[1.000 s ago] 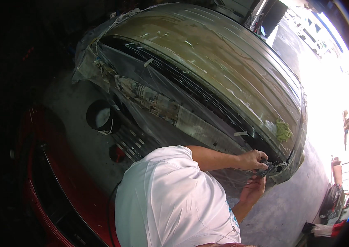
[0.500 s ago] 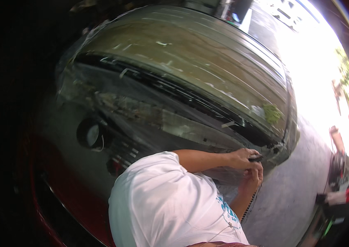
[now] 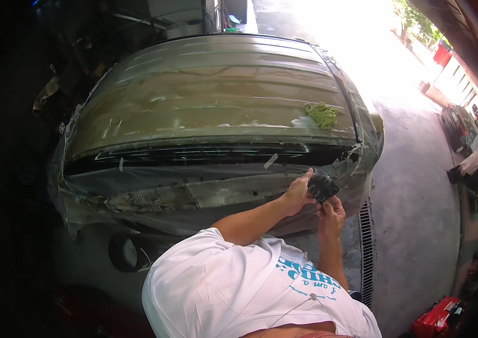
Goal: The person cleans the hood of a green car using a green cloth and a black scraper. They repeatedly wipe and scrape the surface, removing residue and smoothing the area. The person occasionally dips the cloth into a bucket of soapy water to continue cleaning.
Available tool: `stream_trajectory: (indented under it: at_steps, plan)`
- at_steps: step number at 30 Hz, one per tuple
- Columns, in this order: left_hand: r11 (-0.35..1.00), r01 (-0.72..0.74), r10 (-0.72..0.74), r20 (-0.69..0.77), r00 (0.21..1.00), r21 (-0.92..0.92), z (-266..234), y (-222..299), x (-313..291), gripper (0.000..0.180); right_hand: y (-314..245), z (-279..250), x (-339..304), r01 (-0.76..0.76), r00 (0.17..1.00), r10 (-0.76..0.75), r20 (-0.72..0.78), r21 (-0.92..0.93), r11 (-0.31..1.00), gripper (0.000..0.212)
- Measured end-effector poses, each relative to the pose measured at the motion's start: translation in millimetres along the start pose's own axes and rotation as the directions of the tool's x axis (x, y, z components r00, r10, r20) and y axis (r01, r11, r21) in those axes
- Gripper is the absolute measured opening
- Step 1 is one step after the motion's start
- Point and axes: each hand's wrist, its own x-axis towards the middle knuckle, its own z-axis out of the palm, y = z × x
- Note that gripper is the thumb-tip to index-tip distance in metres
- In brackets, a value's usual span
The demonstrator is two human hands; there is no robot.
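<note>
Fingers of both your hands are pinched on the small black rounded pad [image 3: 323,186], your left hand [image 3: 297,193] gripping it from the side with fingertips closed on its upper edge, your right hand [image 3: 332,213] cupping it from below with the thumb and fingers pressed against its underside. You hold that pad in the air just off the near right corner of the masked vehicle body [image 3: 210,107], right in front of the clear plastic sheeting [image 3: 154,174] and the strip of taped newspaper [image 3: 194,194] that cover the glass and lower panel. From here the main risk, as I judge it, is the masking: your knuckles are very close to the ragged end of the sheeting at that corner, and a snag could pull tape loose and expose what it protects. A second risk is the pad itself; with both grips on its rim only, a slip could drop it onto the concrete floor [image 3: 413,186] beside the metal drain grate [image 3: 366,248], where it would pick up grit and then scratch the sanded tan surface. Watch too the crumpled green cloth [image 3: 321,115] lying on the roof near its right edge: on that slope it could slide off if the panel is jolted. Your stance leans forward over the near edge, so your white shirt [image 3: 233,287] may brush the paper.
</note>
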Motion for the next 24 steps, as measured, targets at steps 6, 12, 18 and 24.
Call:
stream_trajectory:
  at_steps: [6,12,18,24]
  plan:
    - [0.914,-0.044,0.059,-0.025,0.998,0.403,19.6,24.1,-15.6,0.068,-16.5,2.9,-10.3,-0.002,0.998,-0.004,-0.058,-0.097,0.995,0.035]
    - [0.819,0.026,0.014,-0.065,0.998,0.573,45.0,24.0,-9.7,0.047,-20.1,-23.4,-5.4,-0.017,0.962,-0.021,0.272,0.138,0.990,0.048]
    - [0.372,-0.641,0.215,0.609,0.763,0.672,63.3,21.5,10.9,0.027,-33.2,-30.0,-18.3,0.037,0.997,-0.047,0.068,0.145,0.989,0.038]
    - [0.612,-0.405,-0.032,0.534,0.845,0.679,83.3,25.3,23.2,0.035,-20.0,-37.9,-27.9,0.141,0.988,-0.117,-0.104,0.271,0.952,0.022]
